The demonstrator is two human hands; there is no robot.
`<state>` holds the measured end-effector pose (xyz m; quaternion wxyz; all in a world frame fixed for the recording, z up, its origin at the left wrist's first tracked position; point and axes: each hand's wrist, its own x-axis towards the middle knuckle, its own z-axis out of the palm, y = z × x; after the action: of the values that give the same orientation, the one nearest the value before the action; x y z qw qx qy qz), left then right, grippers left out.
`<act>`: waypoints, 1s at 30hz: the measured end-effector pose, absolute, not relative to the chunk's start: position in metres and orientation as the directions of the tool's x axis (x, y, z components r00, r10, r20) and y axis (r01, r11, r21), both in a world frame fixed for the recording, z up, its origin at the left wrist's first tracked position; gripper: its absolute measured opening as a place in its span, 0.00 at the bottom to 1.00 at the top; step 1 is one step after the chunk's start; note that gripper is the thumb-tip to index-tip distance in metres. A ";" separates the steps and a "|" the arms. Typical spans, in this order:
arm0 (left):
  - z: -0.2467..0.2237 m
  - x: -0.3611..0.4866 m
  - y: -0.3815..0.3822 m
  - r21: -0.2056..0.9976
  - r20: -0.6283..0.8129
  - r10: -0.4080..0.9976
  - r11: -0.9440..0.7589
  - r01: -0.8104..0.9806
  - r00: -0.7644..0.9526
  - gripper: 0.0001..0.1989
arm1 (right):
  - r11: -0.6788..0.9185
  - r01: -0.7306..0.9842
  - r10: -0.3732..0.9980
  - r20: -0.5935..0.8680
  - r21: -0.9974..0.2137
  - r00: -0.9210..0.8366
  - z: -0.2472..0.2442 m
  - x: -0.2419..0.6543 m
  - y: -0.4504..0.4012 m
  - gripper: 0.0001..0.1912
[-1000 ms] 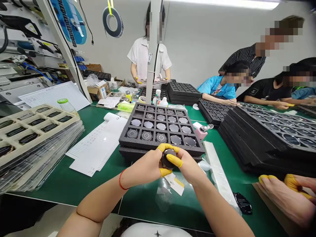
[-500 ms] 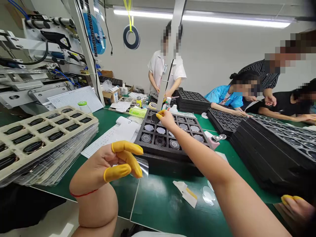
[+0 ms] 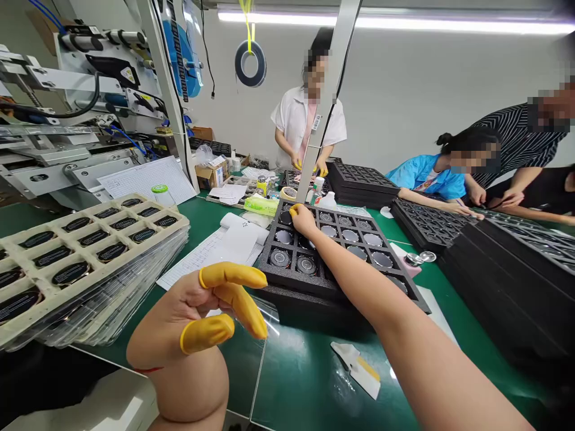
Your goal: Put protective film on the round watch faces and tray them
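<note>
My right hand (image 3: 304,220), with yellow finger covers, reaches into the far left pocket of a black foam tray (image 3: 309,286). Its fingers are closed on the edge of a round black disc (image 3: 286,217), which lies at that pocket; whether it rests on the bottom is hidden. Other pockets hold round pieces, some silvery, some with ringed faces (image 3: 280,258). Nearer to me, my left hand (image 3: 211,305) hovers over the table with yellow-covered thumb and fingers apart. A clear film (image 3: 272,316) shows by its fingertips; I cannot tell if it clings to them.
To the left, a cream tray of black oval pieces (image 3: 92,236) tops a stack of clear trays. Papers (image 3: 224,245) lie beside the foam tray. A torn white scrap (image 3: 357,369) sits in front. Black foam stacks (image 3: 503,287) stand right; co-workers (image 3: 309,120) work beyond.
My right hand has lowered the black disc to the far left pocket. The view has turned slightly left, so most things appear farther right. My left hand keeps nearly the same pose.
</note>
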<state>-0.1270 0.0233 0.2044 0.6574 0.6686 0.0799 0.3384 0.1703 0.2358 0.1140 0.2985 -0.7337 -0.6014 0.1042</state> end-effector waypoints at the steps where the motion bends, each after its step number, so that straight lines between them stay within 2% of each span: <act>1: 0.206 -0.127 0.023 0.936 0.340 0.559 -0.125 -0.328 0.756 0.17 | -0.092 0.829 0.948 0.206 -0.551 0.243 0.114 0.171 0.238 0.16; 5: 0.207 -0.127 0.022 0.938 0.330 0.584 -0.118 -0.325 0.741 0.20 | -0.026 0.876 0.972 0.192 -0.482 0.134 0.118 0.177 0.237 0.15; 9: 0.207 -0.125 0.023 0.948 0.302 0.600 -0.106 -0.301 0.741 0.20 | 0.041 0.931 0.982 0.184 -0.363 0.028 0.125 0.176 0.222 0.15; 13: 0.205 -0.119 0.025 0.942 0.314 0.591 -0.097 -0.321 0.743 0.18 | 0.039 0.975 0.979 0.204 -0.218 0.007 0.134 0.163 0.209 0.12; 17: 0.204 -0.115 0.025 0.944 0.324 0.565 -0.135 -0.302 0.759 0.18 | -0.013 0.990 0.973 0.226 -0.144 0.045 0.148 0.171 0.201 0.14; 20: 0.205 -0.110 0.026 0.944 0.325 0.586 -0.152 -0.293 0.742 0.17 | -0.132 0.983 0.961 0.226 -0.131 0.159 0.154 0.192 0.193 0.17; 24: 0.201 -0.095 0.033 0.964 0.265 0.633 -0.192 -0.184 0.728 0.16 | -0.218 0.966 0.964 0.123 -0.137 0.235 0.150 0.208 0.183 0.20; 26: 0.196 -0.085 0.040 0.975 0.211 0.645 -0.193 -0.110 0.734 0.18 | -0.234 0.958 0.964 0.085 -0.168 0.251 0.148 0.208 0.180 0.20; 30: 0.184 -0.067 0.058 0.980 0.097 0.681 -0.192 0.049 0.726 0.15 | -0.245 0.929 0.953 0.106 -0.279 0.283 0.151 0.199 0.172 0.19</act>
<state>-0.0667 0.0578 0.1840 0.5833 0.7230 0.2524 0.2708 0.1991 0.1717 0.1512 0.1447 -0.7879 -0.5971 0.0425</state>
